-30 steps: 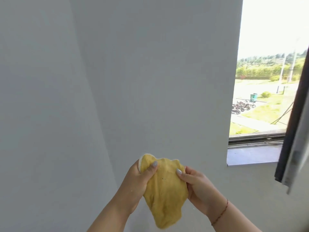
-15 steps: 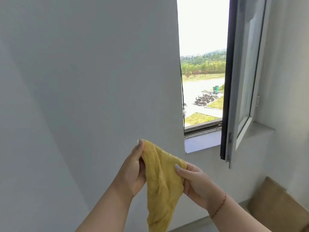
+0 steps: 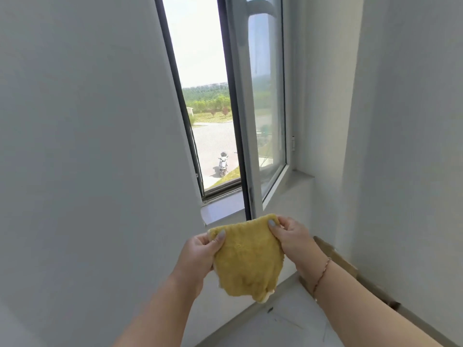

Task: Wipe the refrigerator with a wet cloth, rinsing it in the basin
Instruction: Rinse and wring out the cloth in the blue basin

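A yellow cloth hangs spread between my two hands at chest height, in front of a window sill. My left hand pinches its upper left corner between thumb and fingers. Its upper right corner is pinched by my right hand, which wears a thin bracelet at the wrist. A large pale grey flat surface fills the left half of the view; whether it is the refrigerator's side or a wall I cannot tell. No basin is in view.
An open window with a white sash swung inward stands straight ahead above a grey sill. A brown cardboard sheet leans against the right wall. Pale floor lies below.
The view has swung right, bringing the window to the middle. My hands have drawn apart and spread the cloth wide; before it hung bunched between them.
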Demonstrator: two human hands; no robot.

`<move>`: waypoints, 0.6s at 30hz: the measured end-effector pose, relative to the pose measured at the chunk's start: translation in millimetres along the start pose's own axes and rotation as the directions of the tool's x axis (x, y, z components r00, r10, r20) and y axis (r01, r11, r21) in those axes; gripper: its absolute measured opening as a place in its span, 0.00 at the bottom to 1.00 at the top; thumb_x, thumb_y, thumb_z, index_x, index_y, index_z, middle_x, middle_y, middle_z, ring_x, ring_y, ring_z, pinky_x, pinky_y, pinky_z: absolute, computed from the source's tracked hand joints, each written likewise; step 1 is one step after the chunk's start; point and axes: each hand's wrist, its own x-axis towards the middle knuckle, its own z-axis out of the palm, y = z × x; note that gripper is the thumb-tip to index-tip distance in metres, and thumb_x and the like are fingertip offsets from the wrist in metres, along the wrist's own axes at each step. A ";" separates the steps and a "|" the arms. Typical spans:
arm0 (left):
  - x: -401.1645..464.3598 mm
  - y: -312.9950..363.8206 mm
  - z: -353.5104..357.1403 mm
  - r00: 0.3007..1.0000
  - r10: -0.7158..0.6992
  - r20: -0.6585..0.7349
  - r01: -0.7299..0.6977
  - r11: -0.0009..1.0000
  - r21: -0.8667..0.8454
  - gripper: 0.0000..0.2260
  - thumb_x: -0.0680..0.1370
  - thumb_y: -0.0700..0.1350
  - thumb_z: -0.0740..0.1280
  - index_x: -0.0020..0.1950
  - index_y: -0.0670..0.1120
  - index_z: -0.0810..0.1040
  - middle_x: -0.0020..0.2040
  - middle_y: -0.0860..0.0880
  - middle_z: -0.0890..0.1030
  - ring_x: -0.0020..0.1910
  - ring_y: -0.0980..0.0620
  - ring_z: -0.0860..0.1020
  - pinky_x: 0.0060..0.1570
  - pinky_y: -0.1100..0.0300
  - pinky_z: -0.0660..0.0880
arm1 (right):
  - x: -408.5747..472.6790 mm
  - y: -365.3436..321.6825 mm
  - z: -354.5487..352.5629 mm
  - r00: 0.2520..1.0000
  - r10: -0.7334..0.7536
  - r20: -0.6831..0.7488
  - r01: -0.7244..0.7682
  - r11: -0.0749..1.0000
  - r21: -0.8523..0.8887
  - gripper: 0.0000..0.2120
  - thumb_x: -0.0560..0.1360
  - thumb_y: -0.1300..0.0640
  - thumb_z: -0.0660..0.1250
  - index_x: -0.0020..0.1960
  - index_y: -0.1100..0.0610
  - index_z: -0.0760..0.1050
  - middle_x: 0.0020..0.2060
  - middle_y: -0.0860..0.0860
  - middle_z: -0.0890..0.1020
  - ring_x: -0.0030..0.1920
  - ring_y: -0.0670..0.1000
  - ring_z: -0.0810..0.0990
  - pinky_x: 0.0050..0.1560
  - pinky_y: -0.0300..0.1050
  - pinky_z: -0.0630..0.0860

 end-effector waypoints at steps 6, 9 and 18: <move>-2.2 4.1 53.6 0.954 -0.127 0.272 0.207 0.933 -0.293 0.11 0.80 0.43 0.60 0.49 0.39 0.80 0.38 0.42 0.80 0.36 0.46 0.80 0.40 0.52 0.77 | -30.9 6.0 -61.2 0.992 0.059 -0.116 -0.049 0.995 0.085 0.13 0.76 0.53 0.68 0.58 0.57 0.76 0.50 0.54 0.82 0.48 0.52 0.81 0.40 0.41 0.77; -7.7 6.6 76.4 0.899 -0.136 0.416 0.288 0.900 -0.328 0.11 0.80 0.42 0.60 0.58 0.38 0.76 0.44 0.38 0.82 0.40 0.42 0.82 0.42 0.50 0.80 | -55.3 4.4 -78.0 0.984 0.038 -0.177 -0.017 0.993 0.116 0.20 0.68 0.57 0.76 0.58 0.58 0.75 0.50 0.57 0.82 0.48 0.54 0.83 0.40 0.42 0.79; -17.2 1.6 91.1 0.812 -0.032 0.583 0.217 0.943 -0.251 0.08 0.77 0.39 0.66 0.56 0.40 0.75 0.51 0.37 0.81 0.49 0.39 0.82 0.48 0.45 0.78 | -117.9 -12.6 -95.7 0.947 0.013 -0.322 0.037 0.989 0.146 0.12 0.74 0.62 0.70 0.56 0.63 0.78 0.48 0.59 0.84 0.50 0.57 0.83 0.56 0.56 0.79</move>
